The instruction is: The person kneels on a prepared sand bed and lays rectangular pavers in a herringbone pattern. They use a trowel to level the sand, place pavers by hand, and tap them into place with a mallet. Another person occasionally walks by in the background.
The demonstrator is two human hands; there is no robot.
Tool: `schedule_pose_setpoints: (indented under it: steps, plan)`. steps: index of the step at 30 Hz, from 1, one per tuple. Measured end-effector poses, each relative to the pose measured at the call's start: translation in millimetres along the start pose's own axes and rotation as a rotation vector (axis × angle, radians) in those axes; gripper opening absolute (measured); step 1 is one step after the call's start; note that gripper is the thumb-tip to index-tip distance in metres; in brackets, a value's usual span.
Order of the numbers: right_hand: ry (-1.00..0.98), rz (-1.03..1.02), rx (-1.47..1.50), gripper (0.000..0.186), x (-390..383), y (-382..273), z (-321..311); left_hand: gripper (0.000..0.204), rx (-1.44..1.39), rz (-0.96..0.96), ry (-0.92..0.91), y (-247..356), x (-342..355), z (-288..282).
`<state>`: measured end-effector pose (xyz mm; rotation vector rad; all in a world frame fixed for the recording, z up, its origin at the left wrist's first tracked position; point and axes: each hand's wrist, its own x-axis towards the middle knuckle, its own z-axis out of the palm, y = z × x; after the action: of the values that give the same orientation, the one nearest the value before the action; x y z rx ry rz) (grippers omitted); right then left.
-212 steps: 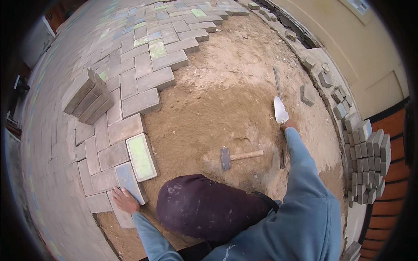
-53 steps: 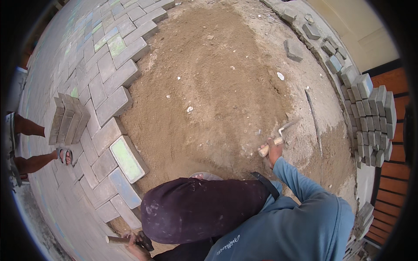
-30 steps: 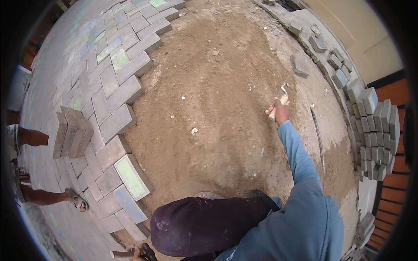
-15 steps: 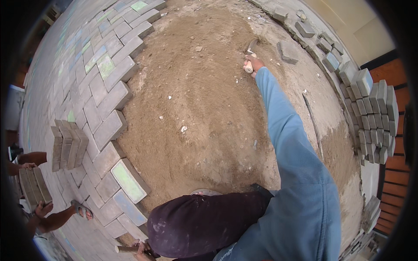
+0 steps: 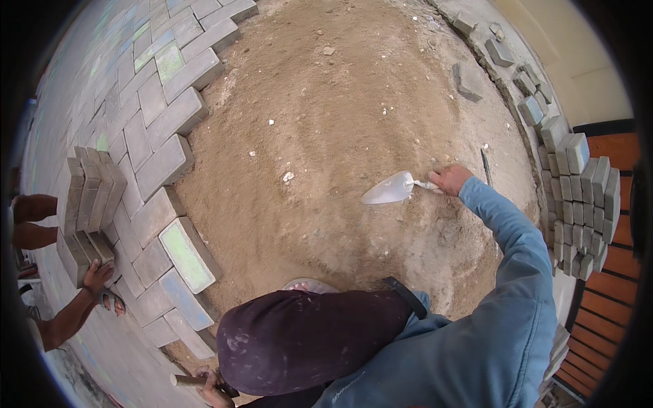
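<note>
My right hand (image 5: 451, 179) is closed round the handle of a pointed trowel (image 5: 391, 190). The blade lies low over the loose brown sand (image 5: 320, 122), its tip toward the left. At the lower left, beside my bent knee, my left hand (image 5: 213, 389) grips a wooden handle (image 5: 185, 381); the rest of that tool is hidden behind my leg. Between my left hand and the sand runs the stepped edge of grey paving blocks (image 5: 155, 166) set in a herringbone pattern. A green-stained paver (image 5: 187, 253) and a bluish one (image 5: 185, 299) sit along that edge.
At the left a co-worker's hand (image 5: 98, 275) is on pavers beside a paver stack (image 5: 92, 190). More blocks (image 5: 578, 197) are piled at the right, near an orange slatted gate (image 5: 605, 299). A loose paver (image 5: 468, 83) and a dark rod (image 5: 486, 165) lie on the ground.
My right hand has drawn the trowel back toward me across the sand, and its blade now points left. The co-worker's hand has brought pavers up against the stack. My left hand keeps its grip.
</note>
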<state>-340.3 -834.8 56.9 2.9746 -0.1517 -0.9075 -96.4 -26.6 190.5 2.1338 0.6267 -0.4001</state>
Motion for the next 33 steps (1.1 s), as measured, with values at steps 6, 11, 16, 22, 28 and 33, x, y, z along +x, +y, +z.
schedule_pose_setpoints:
  steps: [6,11,16,22,28,33]
  plan:
    - [0.303,0.499,-0.099,0.023,119,132,-81,0.028,0.099,0.288,-0.154,-35,23,-17]
    - [0.399,0.795,0.328,0.039,199,76,-225,0.020,-0.228,0.262,-0.007,35,-17,35]
    - [0.208,-0.004,0.088,0.045,150,-58,-175,0.025,-0.306,0.147,0.054,40,-37,17]
    - [0.074,-0.109,-0.057,0.030,147,-7,-95,0.025,-0.331,0.169,0.018,25,-32,14]
    - [0.412,0.515,0.208,0.033,246,45,-178,0.027,-0.307,0.192,-0.033,33,-19,29]
    - [0.490,0.197,0.265,0.044,260,-53,-208,0.025,-0.375,0.230,0.022,24,-21,18]
